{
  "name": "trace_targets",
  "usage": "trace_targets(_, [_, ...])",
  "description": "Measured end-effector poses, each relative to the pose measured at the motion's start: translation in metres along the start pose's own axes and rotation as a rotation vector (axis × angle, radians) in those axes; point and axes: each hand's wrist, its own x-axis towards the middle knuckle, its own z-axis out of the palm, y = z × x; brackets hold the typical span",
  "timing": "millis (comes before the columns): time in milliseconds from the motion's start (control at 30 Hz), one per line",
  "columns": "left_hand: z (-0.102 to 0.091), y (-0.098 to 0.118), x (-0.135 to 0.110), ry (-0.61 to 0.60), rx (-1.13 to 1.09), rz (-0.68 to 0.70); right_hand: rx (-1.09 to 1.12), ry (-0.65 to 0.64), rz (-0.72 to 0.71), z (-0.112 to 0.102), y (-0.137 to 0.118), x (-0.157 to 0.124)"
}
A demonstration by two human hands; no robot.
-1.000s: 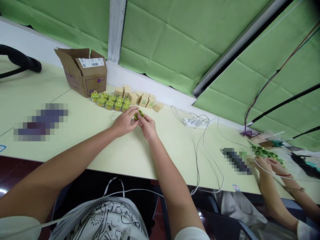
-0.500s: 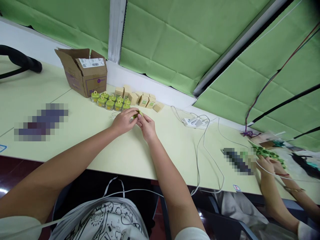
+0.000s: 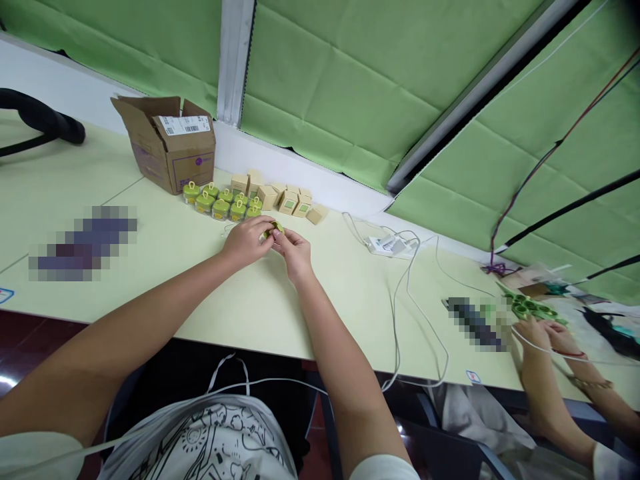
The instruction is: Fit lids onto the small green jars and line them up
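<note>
Close together over a pale, smooth table, pinching one small green piece from both sides: left hand with fingers curled over the left and far side, right hand with thumb and fingertips on the right. Held directly between the two, about equally near to each, on the far side of the knuckles. Curved at the rim and apparently hard plastic, but too covered by fingers to tell the long axis or full shape. Just beyond the left hand and slightly left, clustered in tight rows: tubs with glossy green lids, pale loop handles and see-through walls, nearer to left hand than to right. Next to these on the right, farther out than the hands: small boxes of matte tan card, square-edged, some with a green patch on the front. Beside the left hand, partly hidden: a clear piece, too faint to name. At far left behind the tubs: a large brown carton, flaps raised, with a white printed label. Well off to the right: a white power strip with looping cables, then a co-worker's hands at a cluster of green rings. Across the far side: creased green blinds, cloth-like and matte.
</note>
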Motion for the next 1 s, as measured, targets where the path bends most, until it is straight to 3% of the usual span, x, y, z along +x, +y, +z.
trace_targets(533, [0.0034, -0.0031, 0.0002, -0.093, 0.057, 0.041, -0.033, -0.048, -0.02, -0.0019, 0.0024, 0.0026])
trace_targets(1000, [0.0027, 0.0002, -0.0037, -0.155, -0.012, 0.058, -0.151, 0.039, -0.057, -0.005, 0.0082, 0.0092])
